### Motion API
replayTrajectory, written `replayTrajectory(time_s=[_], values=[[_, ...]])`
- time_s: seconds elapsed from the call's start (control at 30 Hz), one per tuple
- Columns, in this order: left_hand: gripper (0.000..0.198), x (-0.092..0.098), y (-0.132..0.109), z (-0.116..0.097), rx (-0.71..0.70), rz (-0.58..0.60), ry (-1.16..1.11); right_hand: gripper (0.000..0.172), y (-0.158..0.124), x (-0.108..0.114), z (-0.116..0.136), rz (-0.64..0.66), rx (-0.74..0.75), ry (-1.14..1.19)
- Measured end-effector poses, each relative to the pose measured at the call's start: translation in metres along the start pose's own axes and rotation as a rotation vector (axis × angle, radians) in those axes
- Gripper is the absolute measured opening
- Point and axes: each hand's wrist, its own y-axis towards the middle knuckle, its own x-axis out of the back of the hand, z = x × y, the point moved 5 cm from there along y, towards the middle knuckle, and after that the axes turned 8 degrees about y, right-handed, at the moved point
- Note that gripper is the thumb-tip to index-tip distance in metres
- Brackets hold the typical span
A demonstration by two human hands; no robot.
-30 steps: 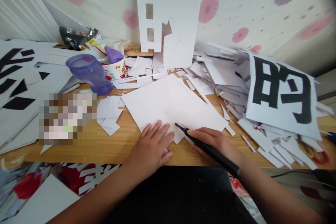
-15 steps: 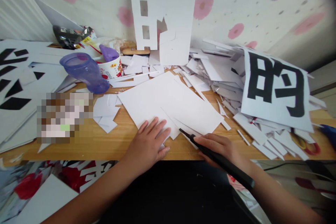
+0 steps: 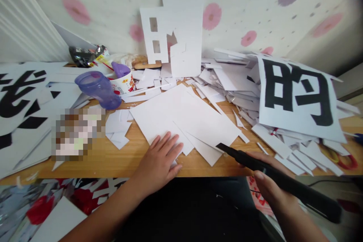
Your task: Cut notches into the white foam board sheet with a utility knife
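A white sheet of board (image 3: 181, 115) lies tilted on the wooden table in front of me, with slits running through its lower part. Flat on its near left edge rests my left hand (image 3: 163, 157), fingers stretched out and slightly apart, pressing it against the table. To the right, my right hand (image 3: 273, 179) is wrapped round a black utility knife (image 3: 283, 183). The knife's dark blade points up and left, just off the sheet's lower right edge; I cannot tell whether it touches. A cut corner flap (image 3: 208, 151) sticks out toward me between the hands.
White offcuts (image 3: 235, 79) pile up at the back right, under a sheet with a black character (image 3: 297, 94). Scissors (image 3: 350, 162) lie at the right. A purple vase (image 3: 99, 89) and a paper cup (image 3: 123, 85) stand left. A cut-out board (image 3: 185, 34) leans against the wall.
My right hand has drawn the knife right and toward me, away from the slits. The flap's corner now shows fully. My left hand stays in place, and the view has tilted up slightly.
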Motion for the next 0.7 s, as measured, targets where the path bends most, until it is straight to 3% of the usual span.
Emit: replayTrajectory(time_s=[0.1,0.23,0.3,0.5,0.7], values=[[0.05,0.009,-0.005,0.002,-0.034,0.056,-0.016,0.033,0.012,-0.007,0.004,-0.044,-0.037,0.101],[0.053,0.021,-0.013,0.005,-0.077,0.123,-0.053,0.034,0.049,-0.03,0.023,0.052,-0.023,0.107],[0.055,0.023,-0.011,0.008,-0.064,0.129,-0.067,0.035,0.071,-0.046,0.036,0.123,0.063,0.069],[0.054,0.011,0.003,0.013,0.037,0.095,-0.075,0.033,0.121,-0.101,0.049,0.356,0.192,0.091],[0.054,0.001,0.004,0.015,0.041,0.082,-0.112,0.032,0.129,-0.118,0.042,0.465,0.199,0.079]])
